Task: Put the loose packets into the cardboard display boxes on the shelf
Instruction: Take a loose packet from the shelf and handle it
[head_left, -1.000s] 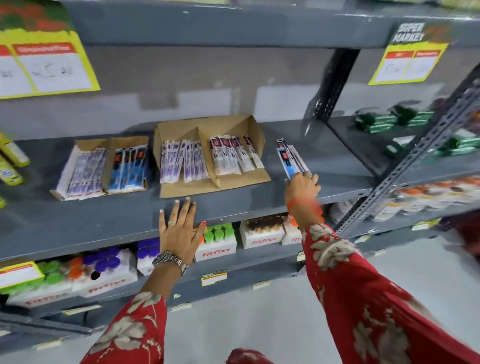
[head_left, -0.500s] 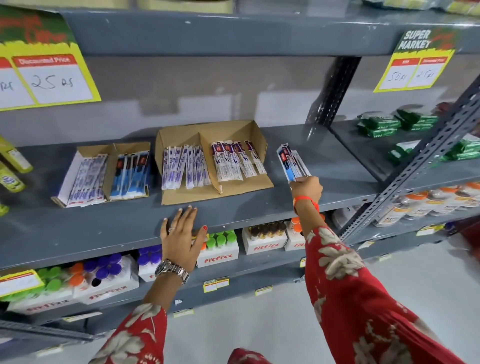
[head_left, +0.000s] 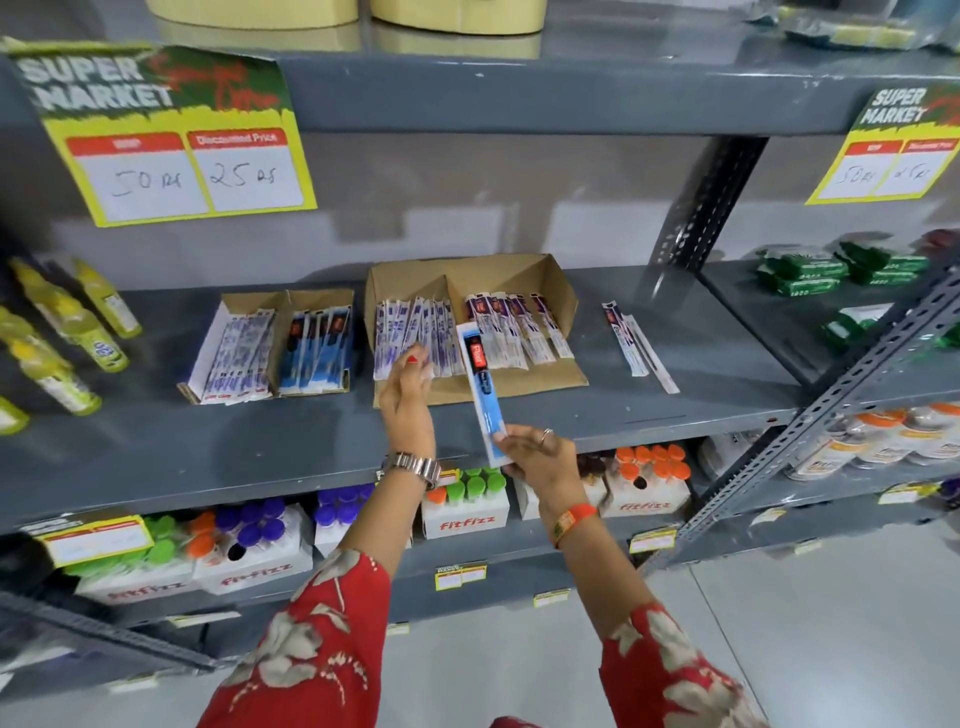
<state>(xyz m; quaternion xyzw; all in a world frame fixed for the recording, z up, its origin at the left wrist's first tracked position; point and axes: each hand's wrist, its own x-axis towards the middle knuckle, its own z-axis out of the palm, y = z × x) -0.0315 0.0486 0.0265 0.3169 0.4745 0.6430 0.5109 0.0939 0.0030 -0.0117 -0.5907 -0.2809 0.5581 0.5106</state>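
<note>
My right hand grips the lower end of a long blue and white packet, held upright in front of the big cardboard display box. That box has two compartments full of white packets. My left hand reaches to the left compartment, its fingers pinching the lower ends of the packets there. A smaller cardboard display box with white and blue packets sits further left. Loose packets lie on the shelf right of the big box.
The grey metal shelf carries yellow bottles at the far left and green packs on the neighbouring bay at right. A slanted perforated brace crosses the right side. Boxes of capped bottles fill the shelf below.
My right hand lifted one blue packet off the loose pile and carried it left, in front of the big box. My left hand rose from the shelf edge to the left compartment.
</note>
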